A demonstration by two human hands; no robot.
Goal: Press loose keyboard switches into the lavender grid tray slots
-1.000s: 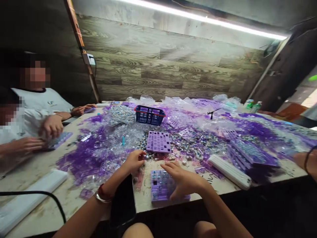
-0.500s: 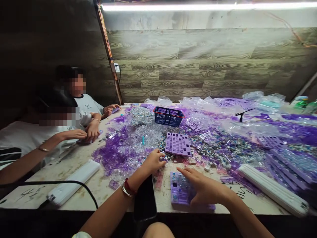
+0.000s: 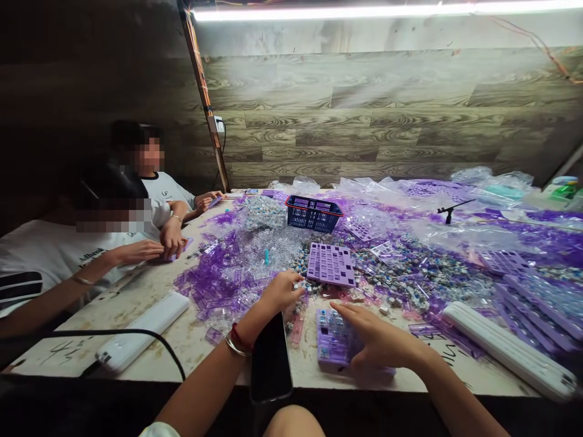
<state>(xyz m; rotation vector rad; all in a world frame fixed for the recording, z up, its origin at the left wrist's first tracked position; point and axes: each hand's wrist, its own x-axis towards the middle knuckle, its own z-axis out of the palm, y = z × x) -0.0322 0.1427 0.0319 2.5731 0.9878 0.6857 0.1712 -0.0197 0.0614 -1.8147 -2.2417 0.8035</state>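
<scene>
My left hand reaches over the near edge of the parts heap. Its fingers are bent, with a gap between them and the thumb, and nothing shows in it. Just beyond lies a purple keyboard plate with square holes. My right hand is held over a purple keyboard piece, fingers stretched out and thumb apart. Blue-topped switches and clear caps sit in that piece; the hand hides its right part. Under my left wrist a black phone sticks out past the table edge.
Loose switches, clear caps and purple covers are heaped across the table. A dark blue basket stands behind. White bars lie left and right. Stacked purple plates are at the right. Two people sit at the left, hands on small pieces.
The whole view has shifted slightly to the right in the picture. My left fingers are drawn a little closer together; my right hand stays over the keyboard piece.
</scene>
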